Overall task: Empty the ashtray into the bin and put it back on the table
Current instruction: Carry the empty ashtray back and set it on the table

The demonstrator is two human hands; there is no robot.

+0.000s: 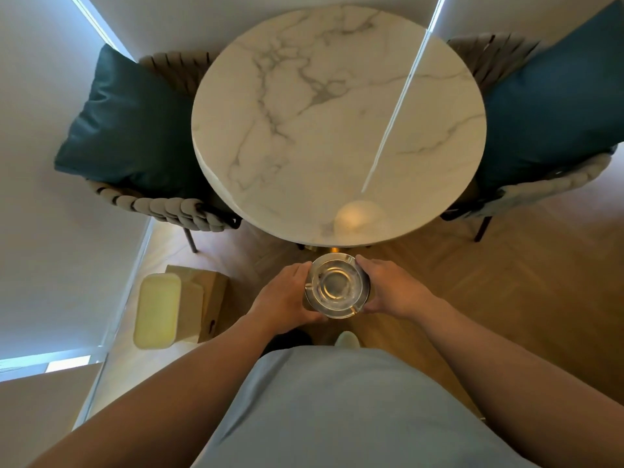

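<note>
A round clear glass ashtray (336, 286) is held level in front of my body, just short of the near edge of the round white marble table (337, 106). My left hand (287, 295) grips its left rim and my right hand (388, 288) grips its right rim. The ashtray's bowl looks bare. A pale yellow bin (158, 310) stands on the floor to my lower left, beside a brown cardboard box (212, 292).
Two woven chairs with dark teal cushions flank the table, one on the left (131, 130) and one on the right (553, 106). A lamp's reflection glows on the tabletop near its front edge (359, 217). Wooden herringbone floor lies below; a white wall runs along the left.
</note>
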